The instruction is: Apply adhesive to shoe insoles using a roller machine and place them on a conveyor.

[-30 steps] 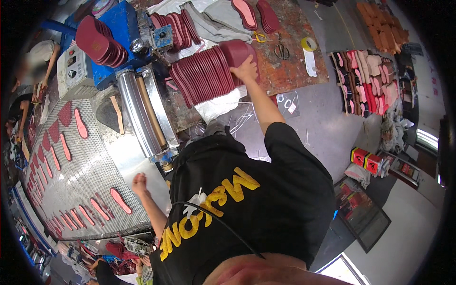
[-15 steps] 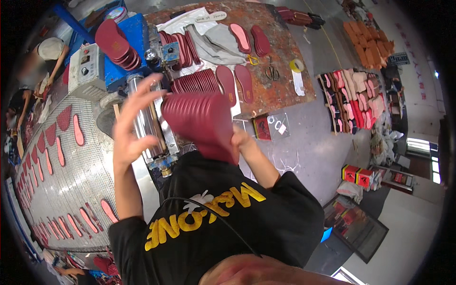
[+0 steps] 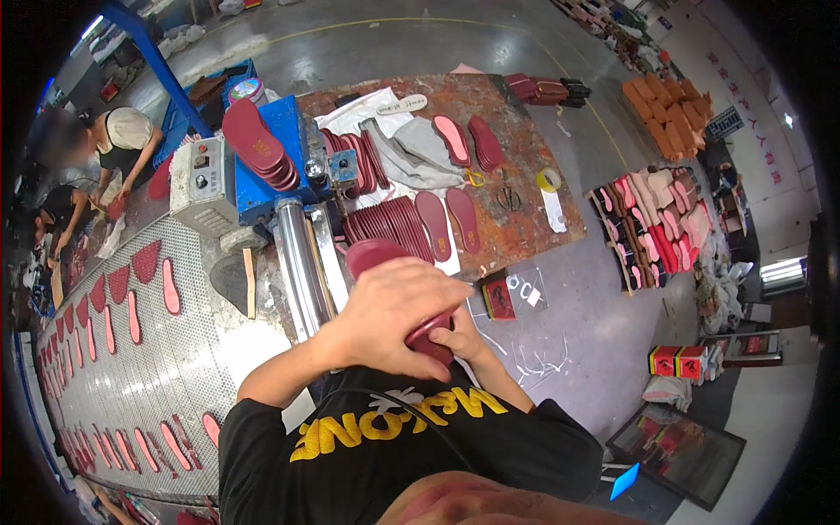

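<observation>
In front of my chest I hold a stack of maroon insoles (image 3: pixel 376 253) in both hands. My left hand (image 3: pixel 395 306) lies across the top, its fingers wrapped over the far side and its thumb low, covering most of the stack. The right hand (image 3: pixel 464 339) grips the stack from the right, its thumb against a lower edge; its other fingers are mostly hidden. Just beyond, a row of maroon insoles (image 3: pixel 385 226) stands on edge on the worn table (image 3: pixel 525 229), with two single insoles (image 3: pixel 431 219) lying flat beside it.
A blue machine (image 3: pixel 278 144) with a shiny metal roller (image 3: pixel 302 262) stands left of the table. Further left, a perforated conveyor (image 3: pixel 188 367) carries pink and maroon pieces. Scissors (image 3: pixel 508 198), yellow tape (image 3: pixel 549 181) and grey cloth (image 3: pixel 411 149) lie on the table. A co-worker (image 3: pixel 131 140) sits at the far left.
My left hand, raised and apart from the stack before, has come right and closed over it. The stack is lower and turned, nearer my chest. The view has shifted too.
</observation>
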Demonstrator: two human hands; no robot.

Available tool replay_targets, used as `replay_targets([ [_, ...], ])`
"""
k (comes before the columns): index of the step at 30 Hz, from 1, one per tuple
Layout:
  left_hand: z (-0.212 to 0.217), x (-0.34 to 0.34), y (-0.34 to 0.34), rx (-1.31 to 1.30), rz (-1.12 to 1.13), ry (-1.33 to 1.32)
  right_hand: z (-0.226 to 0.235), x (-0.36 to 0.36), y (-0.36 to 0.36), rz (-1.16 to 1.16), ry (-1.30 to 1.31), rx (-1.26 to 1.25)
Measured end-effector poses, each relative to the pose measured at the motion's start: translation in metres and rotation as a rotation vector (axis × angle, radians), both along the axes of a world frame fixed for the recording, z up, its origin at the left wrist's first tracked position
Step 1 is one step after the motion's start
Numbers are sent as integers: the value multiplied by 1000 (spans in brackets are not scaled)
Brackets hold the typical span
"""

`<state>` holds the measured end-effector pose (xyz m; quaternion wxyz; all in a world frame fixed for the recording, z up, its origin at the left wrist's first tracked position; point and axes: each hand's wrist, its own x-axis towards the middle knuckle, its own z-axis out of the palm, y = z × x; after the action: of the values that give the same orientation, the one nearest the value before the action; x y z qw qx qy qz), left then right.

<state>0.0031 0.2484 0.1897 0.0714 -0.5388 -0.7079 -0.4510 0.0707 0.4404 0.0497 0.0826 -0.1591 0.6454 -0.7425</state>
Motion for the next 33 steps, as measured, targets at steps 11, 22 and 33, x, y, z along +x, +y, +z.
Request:
replay_targets([
  [11, -75, -14, 25, -636, -259, -322, 0, 19, 41, 244, -59, 667],
  [22, -130, 11, 17, -890, -254, -675, -32, 68, 36, 3, -412, -576],
  [33, -125, 10, 31, -802, -302, -572, -7, 30, 51, 468, -431, 461],
])
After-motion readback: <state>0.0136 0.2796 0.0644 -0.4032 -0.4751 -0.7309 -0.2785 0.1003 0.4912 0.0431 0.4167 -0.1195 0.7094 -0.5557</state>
